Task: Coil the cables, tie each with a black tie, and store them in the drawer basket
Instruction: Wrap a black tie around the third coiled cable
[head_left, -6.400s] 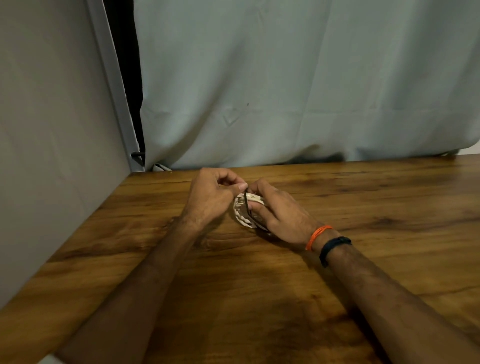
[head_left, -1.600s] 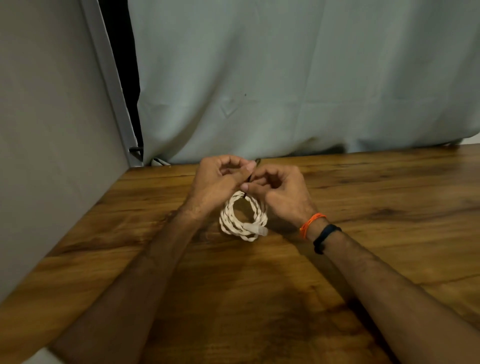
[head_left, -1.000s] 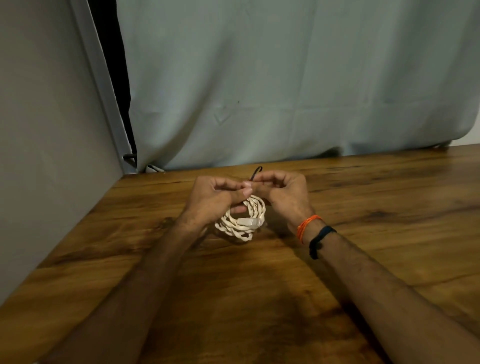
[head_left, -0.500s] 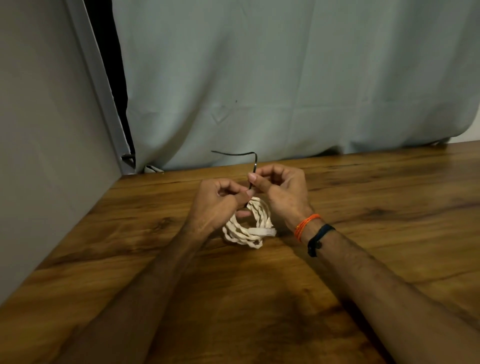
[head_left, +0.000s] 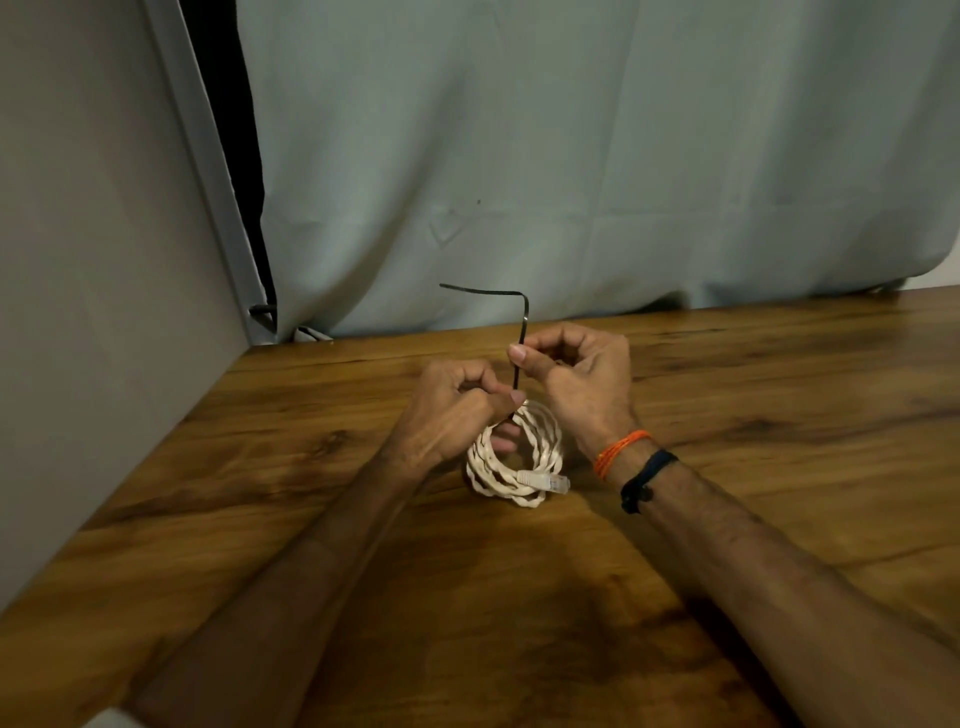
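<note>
Two bare forearms reach forward over the wooden desk (head_left: 519, 597) from the near edge. On the right wrist sit an orange thread band (head_left: 621, 451) and, just behind it toward the elbow, a dark band (head_left: 644, 480).

Between the two hands stands a coiled white cable (head_left: 540, 457), wound in twisted loops. Its lower side touches the desk and it stands nearly upright. A clear plug (head_left: 545, 480) of the network type sticks out at the lower right of the coil, pointing to the right.

The left hand (head_left: 452, 415) is curled around the top left of the coil. Its thumb and fingers pinch the coil where the tie goes around it, and one finger shows through the middle of the ring.

The right hand (head_left: 582, 374) is a little higher and farther, just beside the left one. Its thumb and forefinger pinch the black tie (head_left: 522, 332). The tie rises straight up from the top of the coil, passes through this pinch, then bends sharply to the left, and its free end points left in the air.

Behind the hands the desk ends at a pale grey-green curtain (head_left: 571, 156). On the left stands a plain grey wall (head_left: 93, 260), and a dark gap (head_left: 228, 130) shows between the wall and the curtain.
</note>
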